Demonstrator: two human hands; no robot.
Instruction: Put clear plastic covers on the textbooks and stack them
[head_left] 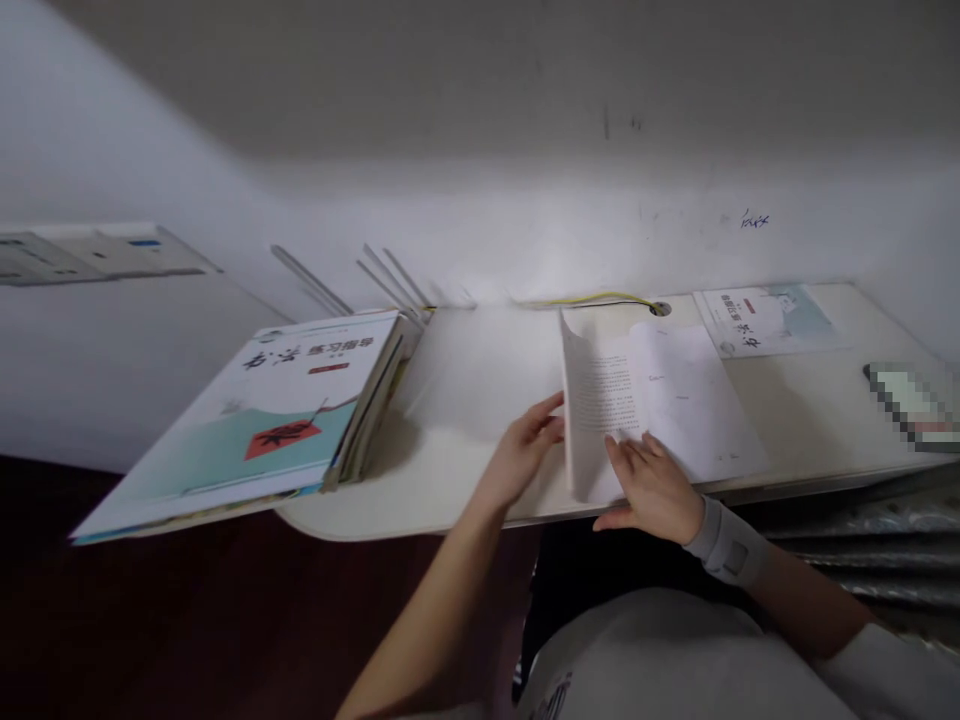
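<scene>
An open book lies on the white desk, its right page flat and its left part standing up on edge. Printed lines run down the inner page beside the fold. My left hand holds the raised left part by its outer edge, thumb and fingers bent around it. Flat on the lower part of the open pages rests my right hand, fingers stretched and thumb apart, with a grey band around the wrist.
At the left, a stack of books overhangs the desk's front edge. A loose printed cover lies at the back right, near a cable hole with a yellow cable. A phone-like object, partly blurred out, is at the far right.
</scene>
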